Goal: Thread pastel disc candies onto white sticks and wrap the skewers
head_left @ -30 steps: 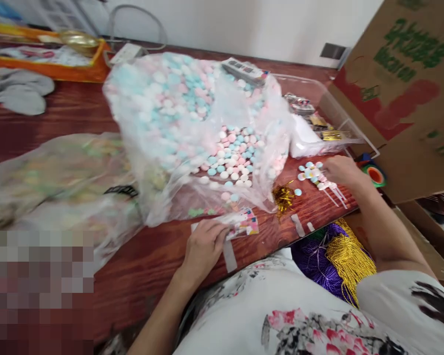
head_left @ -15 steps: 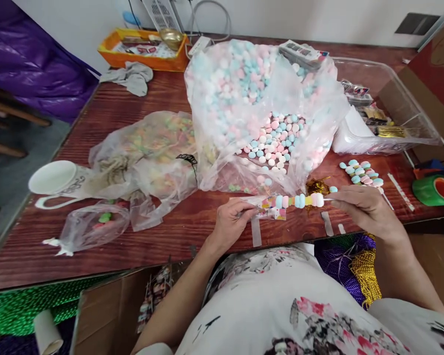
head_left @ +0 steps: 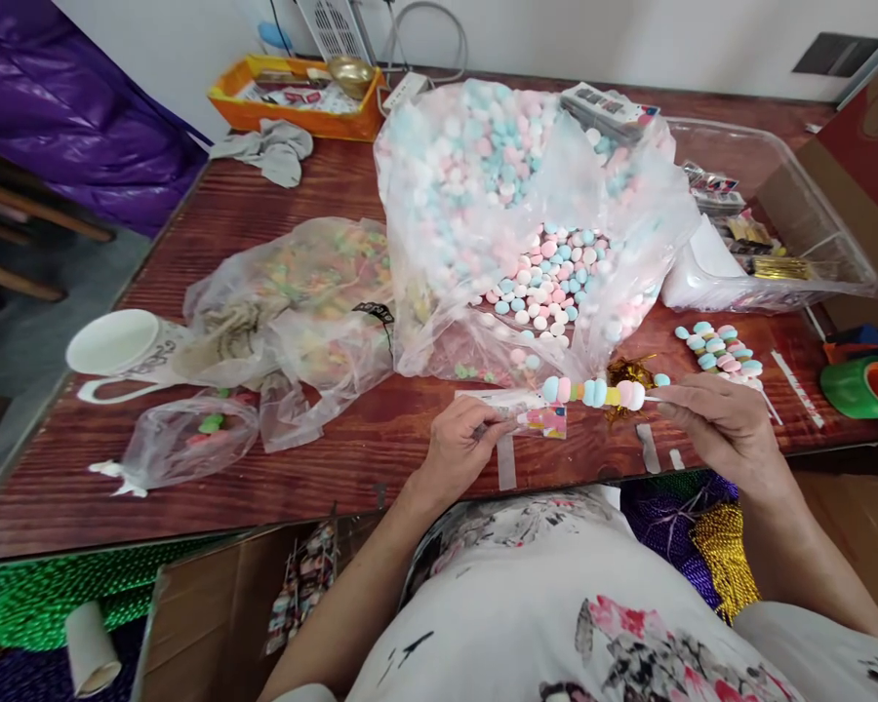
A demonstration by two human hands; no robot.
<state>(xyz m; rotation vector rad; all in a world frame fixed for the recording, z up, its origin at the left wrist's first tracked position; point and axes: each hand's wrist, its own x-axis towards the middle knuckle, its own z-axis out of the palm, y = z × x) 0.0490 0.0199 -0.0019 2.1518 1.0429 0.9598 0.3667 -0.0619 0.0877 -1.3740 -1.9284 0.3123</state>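
Observation:
My right hand (head_left: 724,424) pinches the white stick of a marshmallow skewer (head_left: 594,393), threaded with blue, yellow and pink pieces and held level above the table edge. Its blue tip points left. My left hand (head_left: 460,444) has thumb and fingers closed on a clear printed plastic wrapper (head_left: 547,419). The wrapper's colourful end lies just under and in front of the skewer's tip. Whether they touch, I cannot tell. Behind the skewer are gold twist ties (head_left: 629,375). More threaded skewers (head_left: 721,349) lie beyond my right hand.
A big open bag of marshmallows (head_left: 468,195) fills the table's middle. Left of it sit a bag of gummy candy (head_left: 314,283) and a white mug (head_left: 113,343). A clear plastic bin (head_left: 768,288) and green tape (head_left: 859,387) are at right, an orange tray (head_left: 293,117) at the back.
The wrapper's printed end, which was in line with the skewer's tip, now sits lower, and the blue tip shows more fully. Both hands keep their grips. The view has shifted slightly.

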